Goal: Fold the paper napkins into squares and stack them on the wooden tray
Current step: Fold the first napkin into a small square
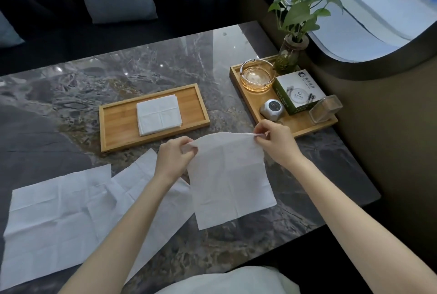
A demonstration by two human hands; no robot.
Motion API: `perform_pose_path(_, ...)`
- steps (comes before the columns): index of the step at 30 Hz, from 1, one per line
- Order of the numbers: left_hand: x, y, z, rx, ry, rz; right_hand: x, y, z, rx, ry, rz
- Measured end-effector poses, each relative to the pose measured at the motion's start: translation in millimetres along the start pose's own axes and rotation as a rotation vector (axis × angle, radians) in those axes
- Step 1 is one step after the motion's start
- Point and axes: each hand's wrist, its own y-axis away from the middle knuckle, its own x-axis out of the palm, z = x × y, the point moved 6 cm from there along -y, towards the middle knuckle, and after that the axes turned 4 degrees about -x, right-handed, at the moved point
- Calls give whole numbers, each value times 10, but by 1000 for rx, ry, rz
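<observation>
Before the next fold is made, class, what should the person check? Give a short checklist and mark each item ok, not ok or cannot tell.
1. Left hand pinches a top corner of the held napkin: ok.
2. Right hand pinches the other top corner: ok.
3. Top edge pulled straight between the hands: not ok, it bows slightly.
4. Lower edge lies flat on the marble table: cannot tell.
5. Wooden tray has its folded stack squared and ready for another: ok.
6. Unfolded napkins remain at the left for later: ok.
</observation>
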Motion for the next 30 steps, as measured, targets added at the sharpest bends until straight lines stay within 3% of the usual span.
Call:
perform_pose_path(4, -155, 131, -161, 94, 38, -60, -150, 155, 95, -50, -71, -89)
perform_pose_path(8, -151, 323, -189, 131, 140, -10, -162, 367, 10, 23, -232, -111)
perform_pose_path(14, 45, 394, 17, -48, 379, 105, -84, 491, -66, 99, -333, -108)
perform_pose_path(18, 302, 357, 212, -135, 200, 258, -83, 501, -74, 108, -372, -103)
perform_pose_path(22, 381, 301, 238, -92, 106, 209, -108, 448, -59, 102, -395, -112)
perform_pose_path(30, 355, 284, 249, -250, 381, 233, -55, 434, -128, 193, -452, -35)
